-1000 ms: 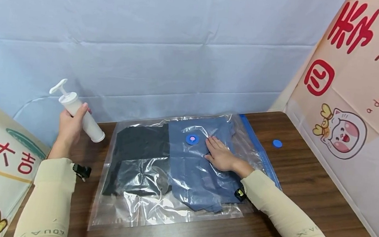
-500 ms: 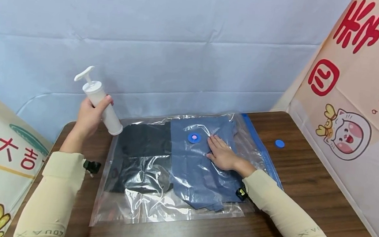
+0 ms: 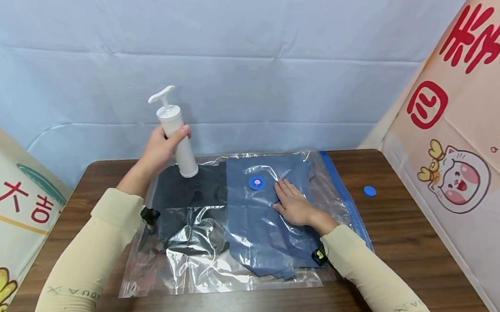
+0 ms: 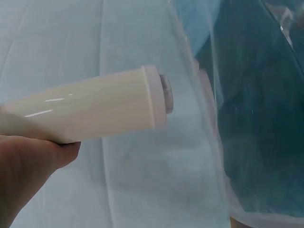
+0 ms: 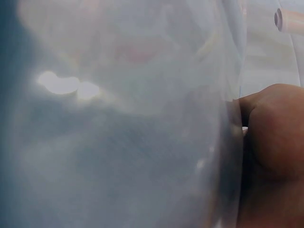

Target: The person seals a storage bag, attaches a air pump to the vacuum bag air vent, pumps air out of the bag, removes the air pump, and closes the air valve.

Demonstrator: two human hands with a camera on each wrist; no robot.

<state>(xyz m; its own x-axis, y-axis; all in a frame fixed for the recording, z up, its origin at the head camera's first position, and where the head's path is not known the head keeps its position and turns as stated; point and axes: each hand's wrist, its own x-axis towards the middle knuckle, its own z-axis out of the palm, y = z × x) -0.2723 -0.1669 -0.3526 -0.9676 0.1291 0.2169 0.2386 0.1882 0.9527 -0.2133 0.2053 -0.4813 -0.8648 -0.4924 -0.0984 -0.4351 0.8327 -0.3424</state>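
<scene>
My left hand (image 3: 162, 145) grips a white hand pump (image 3: 182, 149) by its barrel and holds it tilted over the left part of a clear vacuum storage bag (image 3: 150, 277). The pump's T-shaped handle points up; its round end shows in the left wrist view on the pump (image 4: 114, 104). Inside the bag lie a dark folded garment (image 3: 195, 186) and a blue-grey garment (image 3: 249, 223). A round blue valve (image 3: 257, 182) with a pink centre sits on the bag. To the right of the valve, my right hand (image 3: 293, 203) rests flat on the bag with fingers straight.
A round blue cap (image 3: 370, 191) lies on the brown wooden table (image 3: 413, 249), right of the bag's blue zip edge (image 3: 347, 201). A pale cloth backdrop (image 3: 255, 79) hangs behind the table, with printed cloths at both sides.
My left hand has carried the pump to the right, from beside the bag to above its dark garment. The right hand has stayed in place on the bag.
</scene>
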